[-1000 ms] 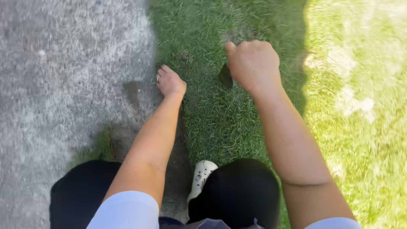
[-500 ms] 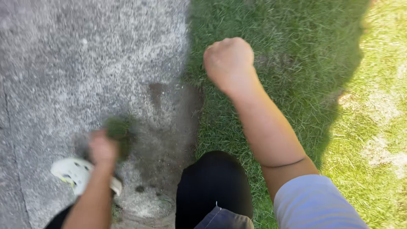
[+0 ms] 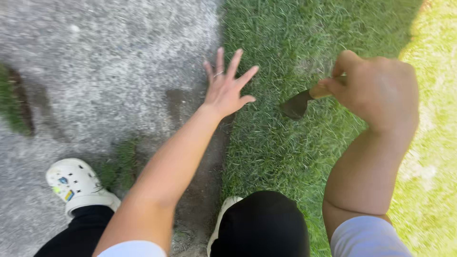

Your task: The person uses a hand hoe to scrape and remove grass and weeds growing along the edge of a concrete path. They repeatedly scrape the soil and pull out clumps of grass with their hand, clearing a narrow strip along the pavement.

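Observation:
My right hand [image 3: 378,88] is closed around the wooden handle of a small hand tool with a dark metal blade [image 3: 296,104]. The blade points left and hangs just above the grass [image 3: 285,157]. My left hand [image 3: 226,85] is held out flat with fingers spread, a ring on one finger, over the line where the grass meets the pavement [image 3: 109,71]. It holds nothing and sits about a hand's width left of the blade.
A strip of bare soil [image 3: 204,190] runs along the pavement edge. A pulled clump of grass [image 3: 121,164] lies on the pavement near my white shoe [image 3: 76,183]. Another clump [image 3: 14,102] lies at the far left. My black-trousered knee [image 3: 262,223] is at the bottom.
My left hand has swung from low on the left, where it held a grass clump, up to the grass edge and is now empty. The tool's blade has come into view.

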